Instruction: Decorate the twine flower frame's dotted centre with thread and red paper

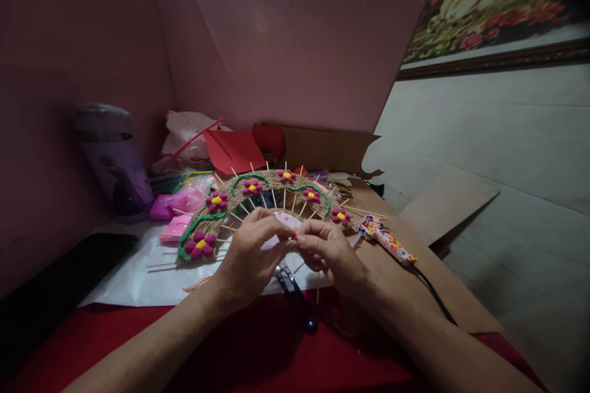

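My left hand [253, 245] and my right hand [329, 250] meet fingertip to fingertip in a pinch. A tiny red piece [293, 235] shows between them; its kind is too small to make out. Just behind the hands stands a twine-wrapped arch [271, 179] with thin sticks poking out along both edges. Purple flowers with yellow centres, such as the lower-left flower [200, 245], and green wavy strips [205, 219] decorate it. Below my hands lies a dark-blue-handled tool [297, 298], its upper end partly hidden. White material with red spots [286, 219] shows behind my fingers.
A flower-patterned glue gun [386, 241] with a black cord lies on cardboard [442, 288] at right. A purple tumbler [115, 166] stands left, above a black flat object [69, 276]. Pink packets [182, 199] and red sheet [235, 150] sit behind. White sheet [120, 285] covers red cloth [230, 356].
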Motion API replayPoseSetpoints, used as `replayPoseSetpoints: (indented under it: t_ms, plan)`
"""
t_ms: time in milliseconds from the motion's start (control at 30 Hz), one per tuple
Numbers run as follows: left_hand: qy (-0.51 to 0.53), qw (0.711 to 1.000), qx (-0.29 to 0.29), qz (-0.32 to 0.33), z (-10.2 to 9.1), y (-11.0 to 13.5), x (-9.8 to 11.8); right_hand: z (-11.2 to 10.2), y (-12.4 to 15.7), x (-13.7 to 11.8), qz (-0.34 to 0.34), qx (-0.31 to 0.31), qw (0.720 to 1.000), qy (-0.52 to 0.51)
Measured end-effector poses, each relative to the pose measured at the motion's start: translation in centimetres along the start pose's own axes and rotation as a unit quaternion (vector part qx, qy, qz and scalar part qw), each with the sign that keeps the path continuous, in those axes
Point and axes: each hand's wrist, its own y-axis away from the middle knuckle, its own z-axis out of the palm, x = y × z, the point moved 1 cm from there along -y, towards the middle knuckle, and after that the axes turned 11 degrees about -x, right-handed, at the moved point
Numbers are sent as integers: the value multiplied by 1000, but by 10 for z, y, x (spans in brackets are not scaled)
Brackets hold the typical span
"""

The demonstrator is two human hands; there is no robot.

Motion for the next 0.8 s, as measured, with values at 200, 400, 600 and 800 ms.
replayPoseSetpoints:
  t_ms: [200, 400, 600, 800]
  plan:
    - [-28, 1000, 1, 6, 0, -1, -1, -1, 0, -1, -24, 29, 998, 42]
    - [20, 997, 8, -77, 0, -1, -1, -1, -1, -2, -50, 35, 994, 88]
    - [43, 992, 3, -120, 0, -1, -3, 3, 0, -3, -89, 41, 987, 124]
    - [2, 996, 13, -91, 1, 0, -4, 1, 1, 5, -110, 43, 977, 176]
